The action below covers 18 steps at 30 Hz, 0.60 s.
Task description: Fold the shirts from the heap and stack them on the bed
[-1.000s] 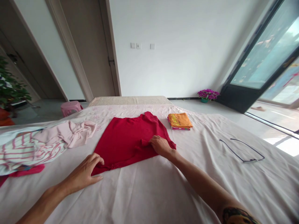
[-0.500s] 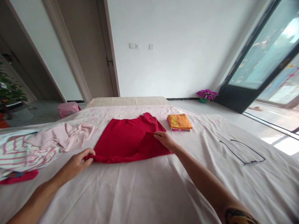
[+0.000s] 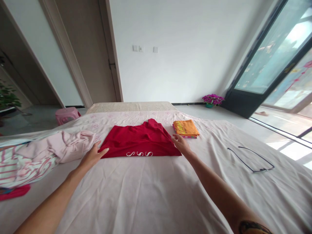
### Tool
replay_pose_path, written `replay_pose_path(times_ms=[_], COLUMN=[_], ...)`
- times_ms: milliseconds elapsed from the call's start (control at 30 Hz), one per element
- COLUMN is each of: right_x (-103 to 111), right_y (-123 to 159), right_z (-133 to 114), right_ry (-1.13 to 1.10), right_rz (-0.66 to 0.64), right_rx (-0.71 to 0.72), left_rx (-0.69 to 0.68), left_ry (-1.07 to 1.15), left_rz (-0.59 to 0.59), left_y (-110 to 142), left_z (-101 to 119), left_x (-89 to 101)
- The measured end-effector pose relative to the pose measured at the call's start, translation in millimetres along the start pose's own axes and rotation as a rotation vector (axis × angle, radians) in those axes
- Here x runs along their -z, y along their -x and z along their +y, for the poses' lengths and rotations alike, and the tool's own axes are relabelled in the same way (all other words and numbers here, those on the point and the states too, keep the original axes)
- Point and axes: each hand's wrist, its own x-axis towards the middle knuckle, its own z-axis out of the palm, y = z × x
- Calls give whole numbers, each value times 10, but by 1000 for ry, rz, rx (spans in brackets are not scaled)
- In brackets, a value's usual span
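A red shirt (image 3: 136, 139) lies on the bed sheet with its near edge folded over, showing white curved lettering along that fold. At the shirt's left edge is my left hand (image 3: 91, 156), thumb and fingers apart, the thumb over the cloth. My right hand (image 3: 182, 145) rests by the right edge with its fingers loosely spread, touching or very close to the fabric. Just beyond the right hand sits a small folded stack with an orange garment (image 3: 187, 127) on top, bearing yellow print.
Rumpled pink and striped clothes (image 3: 56, 148) lie at the left, with a red piece (image 3: 17, 192) under them. Eyeglasses (image 3: 258, 169) rest on the sheet (image 3: 146, 195) at the right. A pink stool (image 3: 67, 115) and purple flowers (image 3: 213, 100) stand on the floor beyond.
The shirt's near edge has been folded away from me, and white lettering now shows. Both hands have let go of the cloth; the right hand has moved to the shirt's right edge.
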Motion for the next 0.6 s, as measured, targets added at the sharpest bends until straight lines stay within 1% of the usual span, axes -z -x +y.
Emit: replay_pose_path(times_ms=[67, 167, 267, 367, 400, 467, 567, 600], right_x=[42, 57, 49, 133, 190, 330, 522, 563], right_y=[183, 369, 409, 376, 371, 382, 433, 443], right_z=[124, 217, 212, 180, 178, 201, 293, 327], right_ry=[56, 109, 79, -19, -49, -110, -157, -140], right_rz=[-70, -185, -204, -247, -279, -390, -599, -639], right_rx=[3, 74, 155, 200, 201, 175, 104, 83], left_rx=[-42, -123, -160, -161, -162, -174, -160, -136], left_ry=[5, 44, 52, 34, 31, 28, -4, -20], left_rz=[-3, 36, 82, 87, 77, 21, -129, -175], left_y=[65, 123, 157, 263, 330, 504, 780, 845], left_z=[-79, -37, 108, 185, 172, 86, -129, -196], left_x=[35, 84, 122, 185, 211, 260, 319, 338])
